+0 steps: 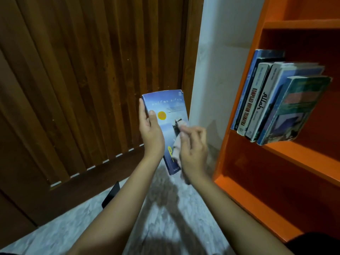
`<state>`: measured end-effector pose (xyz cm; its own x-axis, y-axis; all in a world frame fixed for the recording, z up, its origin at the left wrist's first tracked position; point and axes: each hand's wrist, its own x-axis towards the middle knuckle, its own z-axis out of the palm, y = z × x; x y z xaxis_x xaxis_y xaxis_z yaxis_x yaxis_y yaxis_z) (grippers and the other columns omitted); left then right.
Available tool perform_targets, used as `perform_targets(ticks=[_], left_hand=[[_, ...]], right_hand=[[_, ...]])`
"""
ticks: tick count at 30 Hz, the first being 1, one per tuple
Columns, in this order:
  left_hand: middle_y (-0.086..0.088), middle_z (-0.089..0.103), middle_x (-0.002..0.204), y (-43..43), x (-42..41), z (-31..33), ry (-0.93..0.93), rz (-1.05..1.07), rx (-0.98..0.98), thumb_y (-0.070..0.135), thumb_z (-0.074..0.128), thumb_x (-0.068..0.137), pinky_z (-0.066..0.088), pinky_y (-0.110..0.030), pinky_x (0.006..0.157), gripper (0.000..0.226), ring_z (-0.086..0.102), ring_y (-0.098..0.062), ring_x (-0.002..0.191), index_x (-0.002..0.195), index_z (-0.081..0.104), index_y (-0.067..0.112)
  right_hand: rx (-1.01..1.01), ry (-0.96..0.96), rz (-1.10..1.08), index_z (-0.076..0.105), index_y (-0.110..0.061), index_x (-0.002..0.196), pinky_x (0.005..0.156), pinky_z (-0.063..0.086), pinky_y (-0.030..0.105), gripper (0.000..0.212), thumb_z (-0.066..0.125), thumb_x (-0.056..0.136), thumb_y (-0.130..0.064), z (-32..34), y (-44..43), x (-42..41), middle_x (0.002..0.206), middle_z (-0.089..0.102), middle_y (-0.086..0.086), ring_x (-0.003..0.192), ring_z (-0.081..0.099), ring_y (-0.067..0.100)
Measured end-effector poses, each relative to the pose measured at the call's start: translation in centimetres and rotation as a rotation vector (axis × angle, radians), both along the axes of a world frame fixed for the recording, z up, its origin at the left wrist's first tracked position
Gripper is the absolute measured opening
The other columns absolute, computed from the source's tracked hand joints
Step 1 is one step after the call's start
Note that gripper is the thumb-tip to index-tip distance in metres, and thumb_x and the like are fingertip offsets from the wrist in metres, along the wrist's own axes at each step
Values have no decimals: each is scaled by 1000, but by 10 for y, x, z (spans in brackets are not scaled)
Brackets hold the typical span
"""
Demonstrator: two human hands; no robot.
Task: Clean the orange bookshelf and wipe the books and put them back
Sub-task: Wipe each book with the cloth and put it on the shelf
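Right hand (193, 150) with cloth (176, 146) against book (165, 105)

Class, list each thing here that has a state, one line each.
blue book: closed, off the shelf, held by the left hand.
cloth: gripped by the right hand, against the book's cover.
shelved books: closed, side by side, spines out, on the orange bookshelf.
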<state>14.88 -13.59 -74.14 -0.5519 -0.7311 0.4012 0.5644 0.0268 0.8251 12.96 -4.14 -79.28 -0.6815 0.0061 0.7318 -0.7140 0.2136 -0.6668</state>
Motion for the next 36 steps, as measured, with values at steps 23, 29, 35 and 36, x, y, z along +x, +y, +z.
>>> perform_targets(ticks=[23, 29, 35, 36], left_hand=[[15, 60, 111, 18, 17, 40, 64, -380, 27, 10, 36, 101, 53, -19, 70, 42, 66, 1, 87, 143, 34, 17], [-5, 38, 149, 105, 2, 58, 112, -507, -221, 30, 41, 97, 34, -51, 110, 44, 42, -24, 134, 138, 34, 45], [30, 8, 145, 189, -30, 69, 97, -500, -538, 17, 27, 104, 10, 1, 104, 50, 8, 22, 132, 146, 6, 32], [28, 5, 146, 201, -37, 71, 101, -505, -572, 15, 27, 104, 10, 4, 101, 51, 7, 20, 133, 145, 2, 31]], right_hand=[[-52, -523, 416, 51, -30, 132, 80, 53, 23, 42, 58, 92, -18, 83, 94, -27, 109, 66, -15, 95, 65, 11], [-172, -384, 171, 54, -23, 130, 92, 46, 19, 47, 66, 86, -11, 109, 168, -15, 128, 53, -10, 110, 53, 0], [-275, -250, -47, 49, -20, 134, 105, 42, 38, 49, 65, 88, -13, 111, 236, -29, 135, 54, 3, 124, 51, 15], [-290, -221, -64, 49, -19, 134, 104, 44, 35, 48, 64, 89, -13, 111, 246, -35, 135, 54, 4, 123, 51, 14]])
